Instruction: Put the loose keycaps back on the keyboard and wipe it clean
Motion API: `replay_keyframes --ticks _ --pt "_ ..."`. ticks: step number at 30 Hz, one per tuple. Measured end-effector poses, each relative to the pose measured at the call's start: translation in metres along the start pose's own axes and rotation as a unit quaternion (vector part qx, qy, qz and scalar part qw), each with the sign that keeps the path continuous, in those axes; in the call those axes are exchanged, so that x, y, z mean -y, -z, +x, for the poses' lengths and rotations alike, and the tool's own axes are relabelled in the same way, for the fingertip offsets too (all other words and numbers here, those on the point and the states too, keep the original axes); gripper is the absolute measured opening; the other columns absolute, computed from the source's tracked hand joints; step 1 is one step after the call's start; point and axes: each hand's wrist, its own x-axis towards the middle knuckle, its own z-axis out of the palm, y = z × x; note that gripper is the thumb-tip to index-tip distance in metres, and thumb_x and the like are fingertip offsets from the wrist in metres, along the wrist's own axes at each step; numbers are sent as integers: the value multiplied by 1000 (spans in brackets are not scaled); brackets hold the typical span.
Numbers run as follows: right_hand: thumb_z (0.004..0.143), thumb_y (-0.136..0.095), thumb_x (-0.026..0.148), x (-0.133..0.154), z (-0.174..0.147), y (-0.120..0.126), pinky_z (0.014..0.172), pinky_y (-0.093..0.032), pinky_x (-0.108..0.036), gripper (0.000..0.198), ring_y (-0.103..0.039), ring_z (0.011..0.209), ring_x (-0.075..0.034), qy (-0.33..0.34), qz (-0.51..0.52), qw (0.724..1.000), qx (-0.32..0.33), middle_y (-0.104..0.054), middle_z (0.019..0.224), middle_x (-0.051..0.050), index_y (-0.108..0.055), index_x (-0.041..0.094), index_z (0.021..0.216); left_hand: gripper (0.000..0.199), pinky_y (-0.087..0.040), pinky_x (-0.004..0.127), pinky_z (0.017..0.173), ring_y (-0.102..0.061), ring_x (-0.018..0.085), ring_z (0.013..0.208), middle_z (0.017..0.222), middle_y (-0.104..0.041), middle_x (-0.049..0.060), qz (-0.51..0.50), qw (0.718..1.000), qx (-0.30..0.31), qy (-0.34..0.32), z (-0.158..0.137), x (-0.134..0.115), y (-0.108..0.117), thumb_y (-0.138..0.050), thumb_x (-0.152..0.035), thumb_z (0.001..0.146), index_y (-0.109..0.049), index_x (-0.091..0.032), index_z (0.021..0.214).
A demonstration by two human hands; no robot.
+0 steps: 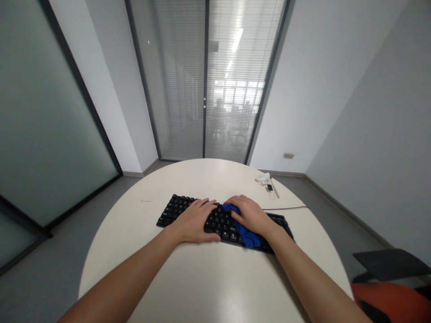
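Note:
A black keyboard (215,223) lies slightly slanted across a round, cream-coloured table (208,278). My left hand (195,222) rests flat on its left-middle part, fingers stretched toward the back edge and thumb along the front edge. My right hand (249,214) is on the right-middle part, with its fingers closed over a blue cloth (247,235). The cloth is bunched under the palm and trails toward the keyboard's front edge. Some keys are hidden beneath both hands and the cloth.
A cable (286,208) runs from the keyboard over the table's right edge. Toward the back right lie a crumpled white tissue (262,178), a thin stick-like item (274,188) and a small dark object (270,187). A red-seated chair (390,300) stands at the lower right.

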Motion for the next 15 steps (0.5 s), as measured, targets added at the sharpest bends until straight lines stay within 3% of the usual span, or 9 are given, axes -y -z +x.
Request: replay_keyframes --ticks 8,15 --pt "81 -60 11 -4 3 3 98 -44 -37 35 -59 106 -24 8 5 1000 17 -71 108 -8 -66 18 115 95 -25 53 120 -31 37 146 158 -37 12 -13 1000 0 10 -1 3 -1 -67 -75 72 -43 -21 146" --pt "80 -62 14 -8 -5 6 96 -45 -36 36 -61 104 -23 -2 20 1000 19 -70 108 -7 -67 20 115 108 -23 50 122 -29 35 147 159 -35 16 -8 1000 15 20 0 2 -1 -67 -77 71 -31 -16 153"
